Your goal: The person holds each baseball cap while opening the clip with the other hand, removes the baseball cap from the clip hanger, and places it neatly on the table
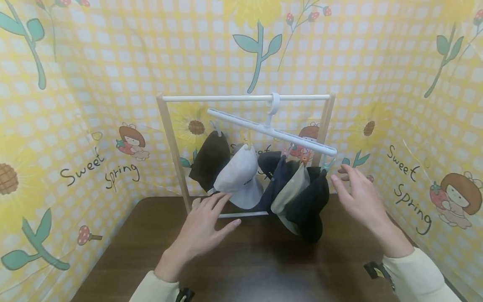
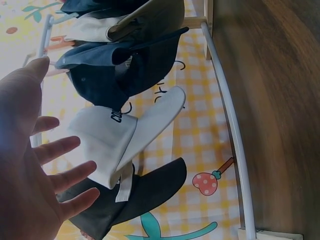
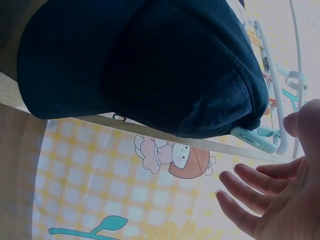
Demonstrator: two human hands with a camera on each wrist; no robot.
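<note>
A white clip hanger (image 1: 241, 120) hangs tilted from a rack's top bar, its right end lower. Clips hold several caps along it: a dark cap (image 1: 209, 163) at the left, a white cap (image 1: 238, 167), a navy cap (image 1: 275, 184), a beige cap (image 1: 288, 195) and a black cap (image 1: 311, 201) at the right. My left hand (image 1: 201, 226), fingers spread and holding nothing, is beside the white cap. My right hand (image 1: 360, 195) stands with loosely bent fingers near the hanger's right end, apart from the light green clip (image 3: 254, 139) on the black cap.
The rack has wooden side posts (image 1: 171, 142) and a white top bar (image 1: 219, 98). A lower white bar (image 1: 243, 214) runs just above the dark wooden table (image 1: 245, 268). Yellow checked cloth (image 1: 151, 54) surrounds the table at the back and sides.
</note>
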